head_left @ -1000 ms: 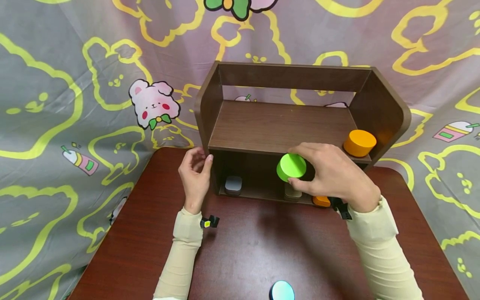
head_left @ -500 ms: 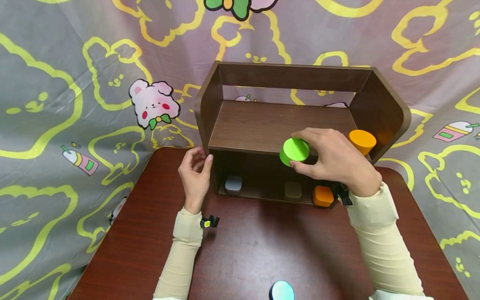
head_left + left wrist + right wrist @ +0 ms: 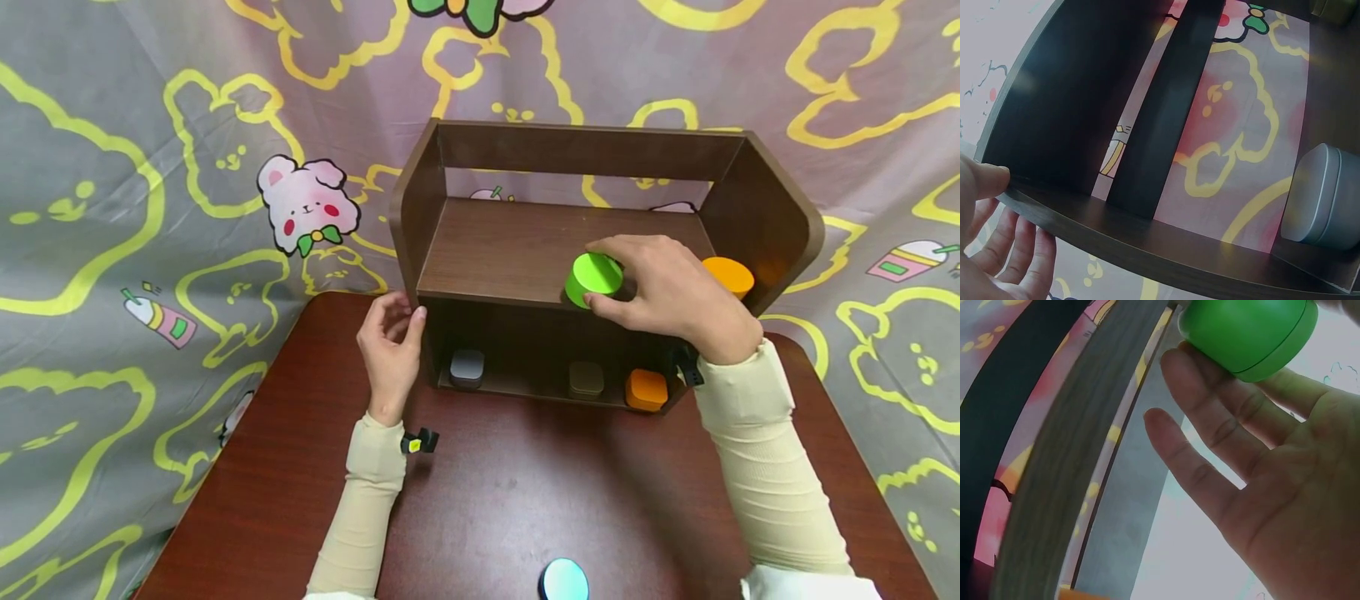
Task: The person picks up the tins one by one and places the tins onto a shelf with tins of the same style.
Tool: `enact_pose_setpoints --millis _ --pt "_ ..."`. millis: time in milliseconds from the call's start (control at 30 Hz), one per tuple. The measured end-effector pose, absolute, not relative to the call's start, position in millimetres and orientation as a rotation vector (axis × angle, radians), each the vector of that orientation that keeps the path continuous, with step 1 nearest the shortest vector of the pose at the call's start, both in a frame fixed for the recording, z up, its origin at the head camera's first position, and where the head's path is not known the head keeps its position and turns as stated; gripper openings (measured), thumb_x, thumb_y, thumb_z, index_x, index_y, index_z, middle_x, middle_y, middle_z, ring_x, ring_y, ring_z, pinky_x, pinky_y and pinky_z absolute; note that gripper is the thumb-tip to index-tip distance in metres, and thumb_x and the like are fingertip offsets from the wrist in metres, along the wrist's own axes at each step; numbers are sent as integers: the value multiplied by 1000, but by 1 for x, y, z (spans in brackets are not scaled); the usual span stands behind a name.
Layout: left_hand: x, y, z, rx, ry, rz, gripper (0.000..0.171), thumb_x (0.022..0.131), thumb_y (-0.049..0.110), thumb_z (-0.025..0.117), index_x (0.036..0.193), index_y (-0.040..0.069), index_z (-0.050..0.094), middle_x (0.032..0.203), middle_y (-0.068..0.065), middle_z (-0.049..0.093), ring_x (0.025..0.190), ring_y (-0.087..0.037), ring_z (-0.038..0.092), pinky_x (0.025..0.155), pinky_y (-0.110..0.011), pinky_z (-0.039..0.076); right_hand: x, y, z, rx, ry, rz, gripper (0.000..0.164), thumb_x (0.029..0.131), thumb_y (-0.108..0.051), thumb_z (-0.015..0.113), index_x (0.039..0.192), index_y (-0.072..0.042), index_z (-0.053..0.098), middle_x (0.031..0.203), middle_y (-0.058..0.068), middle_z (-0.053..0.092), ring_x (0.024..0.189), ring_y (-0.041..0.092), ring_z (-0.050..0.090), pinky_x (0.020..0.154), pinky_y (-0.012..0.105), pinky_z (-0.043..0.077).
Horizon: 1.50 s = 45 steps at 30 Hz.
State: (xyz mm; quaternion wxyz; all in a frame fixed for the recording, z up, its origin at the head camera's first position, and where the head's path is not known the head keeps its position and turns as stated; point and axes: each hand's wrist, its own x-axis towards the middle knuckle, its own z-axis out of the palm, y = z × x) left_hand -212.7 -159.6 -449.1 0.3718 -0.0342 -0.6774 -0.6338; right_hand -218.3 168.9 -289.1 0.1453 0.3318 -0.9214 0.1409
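Observation:
In the head view my right hand [image 3: 667, 287] pinches a bright green round tin [image 3: 592, 280] between thumb and fingers. The tin overlaps the front edge of the shelf's upper board; whether it touches cannot be told. The right wrist view shows the green tin [image 3: 1250, 337] from below, with a lid seam. At the left, my left hand [image 3: 392, 354] grips the side panel of the brown two-tier shelf [image 3: 517, 250]. Its thumb lies on the panel's inner side and the fingers [image 3: 1004, 250] on the outer side.
An orange round tin [image 3: 729, 275] stands at the upper board's right end, partly behind my right hand. Below are a grey tin [image 3: 467, 368], a dark olive tin [image 3: 586, 379] and an orange squarish tin [image 3: 647, 390]. A light-blue round tin [image 3: 565, 581] lies on the table [image 3: 480, 500].
My right hand has lifted the green tin from in front of the lower compartment up to the upper board's edge, slightly rightward. The left hand has stayed in place.

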Motion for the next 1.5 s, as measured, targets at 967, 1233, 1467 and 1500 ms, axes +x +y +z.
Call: enact_pose_setpoints --millis 967,1233,1467,1500 --pt "-211 -162 -449 -126 -1738 -1622 26 90 -1 77 113 -9 67 102 -20 66 92 -11 64 82 -15 58 -238 166 -287 867 -2825 369 49 89 -33 74 130 -8 68 104 8 73 85 23 59 70 37 43" --pt "-213 -162 -450 -111 -1743 -1625 28 89 -5 76 114 -10 66 104 -21 66 93 -11 63 82 -15 58 -239 168 -291 864 -2784 358 52 89 -36 76 132 -8 67 112 8 75 88 24 62 74 39 47" --pt "-212 -161 -450 -109 -1743 -1622 27 90 -3 76 114 -10 66 103 -21 66 93 -11 63 82 -15 58 -232 172 -290 892 -2727 385 55 89 -37 78 136 -11 65 120 8 75 91 24 68 78 44 52" --pt "-211 -161 -449 -112 -1744 -1621 26 90 -2 76 114 -10 66 102 -21 66 93 -11 63 82 -15 58 -230 173 -290 893 -2722 392 56 89 -36 78 136 -11 65 120 7 74 91 24 70 79 44 53"
